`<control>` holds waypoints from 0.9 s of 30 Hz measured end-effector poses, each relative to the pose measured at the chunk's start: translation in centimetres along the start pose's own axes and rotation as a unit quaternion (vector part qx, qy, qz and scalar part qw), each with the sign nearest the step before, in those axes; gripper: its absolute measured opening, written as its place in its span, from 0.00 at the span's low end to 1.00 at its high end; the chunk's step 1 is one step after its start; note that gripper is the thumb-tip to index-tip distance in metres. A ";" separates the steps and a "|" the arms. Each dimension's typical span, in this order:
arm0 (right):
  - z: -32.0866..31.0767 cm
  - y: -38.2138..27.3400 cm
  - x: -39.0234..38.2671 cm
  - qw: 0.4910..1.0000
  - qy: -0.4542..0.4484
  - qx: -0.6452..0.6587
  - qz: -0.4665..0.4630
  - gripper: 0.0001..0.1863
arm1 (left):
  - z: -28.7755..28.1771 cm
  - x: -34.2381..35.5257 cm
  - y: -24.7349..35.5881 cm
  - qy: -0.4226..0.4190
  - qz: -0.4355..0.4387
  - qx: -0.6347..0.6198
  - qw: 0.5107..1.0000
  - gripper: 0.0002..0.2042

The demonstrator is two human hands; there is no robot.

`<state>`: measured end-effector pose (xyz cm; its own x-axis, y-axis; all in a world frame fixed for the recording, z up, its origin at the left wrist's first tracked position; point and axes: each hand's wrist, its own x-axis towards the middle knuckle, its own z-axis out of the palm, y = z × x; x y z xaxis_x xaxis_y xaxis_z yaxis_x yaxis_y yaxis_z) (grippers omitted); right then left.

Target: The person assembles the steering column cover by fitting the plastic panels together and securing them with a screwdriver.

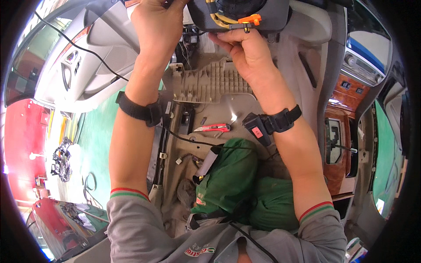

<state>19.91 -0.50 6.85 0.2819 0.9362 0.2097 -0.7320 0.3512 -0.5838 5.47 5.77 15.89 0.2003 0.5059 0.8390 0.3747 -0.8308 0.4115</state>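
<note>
Dark grey plastic housing [267, 21] sits at 12 o'clock, cut by the top edge. Left hand [158, 24] beside it at 11, fingertips out of frame: can't tell if they're spread or pinching. Right hand [247, 49] at 1, at the housing's lower edge; fingers bunched, pointing toward 10, pinch can't be confirmed.

Handling, my read: shell stiff, moderate weight, smooth enough to slip in bare fingers. Yellow-sleeved wiring [215, 12] bends easily; orange connector [250, 19] looks like the fragile bit. Hold the shell at its 3 and 9 o'clock edges, keep off wires and connector.

Count: 1 housing, 1 orange connector, 2 hands, 2 black wrist straps [283, 120], 1 red utility knife [215, 127] near centre, 1 ribbed trim panel [206, 81] above it toward 12, 1 gear selector [344, 148] at 3. Wire count: unclear.
</note>
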 end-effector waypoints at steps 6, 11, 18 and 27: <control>0.6 -0.2 -0.1 1.000 0.021 0.017 0.005 0.16 | 0.2 0.2 -3.1 -0.007 -0.027 -0.143 0.989 0.08; 0.4 -0.3 -0.1 0.999 0.022 0.027 -0.001 0.17 | 0.4 -0.1 -2.2 -0.005 -0.051 -0.112 0.992 0.08; 0.2 -0.4 -0.2 1.000 0.014 -0.003 0.019 0.19 | 0.1 0.3 -1.4 0.021 0.095 -0.001 0.995 0.06; 0.5 -0.5 -0.6 0.999 0.015 -0.034 0.037 0.23 | 0.5 -0.4 -0.4 0.027 0.000 -0.036 0.999 0.11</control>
<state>19.85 -1.24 7.41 0.2473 0.9587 0.1406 -0.7081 0.2778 -0.6492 5.73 5.99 15.18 0.1511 0.4946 0.8559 0.3075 -0.8464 0.4348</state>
